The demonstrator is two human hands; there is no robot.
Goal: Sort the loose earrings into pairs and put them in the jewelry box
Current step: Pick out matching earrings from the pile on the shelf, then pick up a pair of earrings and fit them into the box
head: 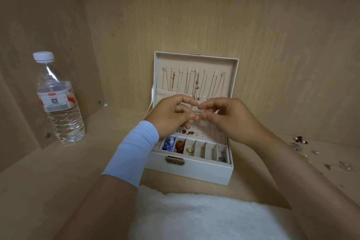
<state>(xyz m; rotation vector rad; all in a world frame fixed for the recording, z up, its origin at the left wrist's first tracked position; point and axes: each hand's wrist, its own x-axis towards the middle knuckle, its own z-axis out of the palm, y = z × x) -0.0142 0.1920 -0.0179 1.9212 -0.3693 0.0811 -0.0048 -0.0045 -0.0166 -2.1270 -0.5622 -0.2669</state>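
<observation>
An open white jewelry box (196, 171) stands on the wooden surface, with its lid upright and necklaces hanging inside it. My left hand (171, 117) and my right hand (228, 119) hover over its perforated earring panel (206, 128), fingertips meeting. Between them they pinch a tiny earring (197, 117), mostly hidden by the fingers. Red earrings (188, 132) lie on the panel's left edge. Loose earrings (301, 145) are scattered on the surface to the right of the box.
A plastic water bottle (58, 101) stands at the left near the wooden side wall. Front compartments of the box hold blue, brown, gold and silver pieces. A white fluffy cloth (204, 218) lies at the near edge. A wooden back wall rises behind the box.
</observation>
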